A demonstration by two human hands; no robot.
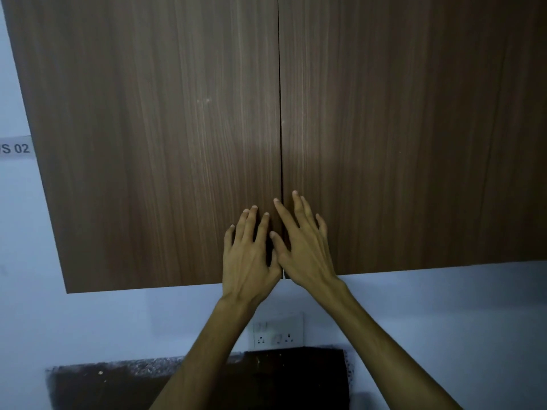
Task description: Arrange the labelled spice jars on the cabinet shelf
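Wall label (15, 148), far left: partly cut off, reads "S 02".

Left door (165, 137): wood grain, shut, long axis upright.

Left hand (248, 255): at the left door's lower right corner, fingers straight and spread flat on the panel; grip released, holding nothing.

Right hand (305, 247): across the centre seam onto the right door (414, 128), fingers spread flat; grip released.

Socket (278, 331): on the wall below the cabinet.

Spice jars: none visible; presumably behind the doors, so orientation cannot be told.

Step in hand, judged: opening or closing the doors. To open, hook fingertips under each bottom edge and pull evenly.
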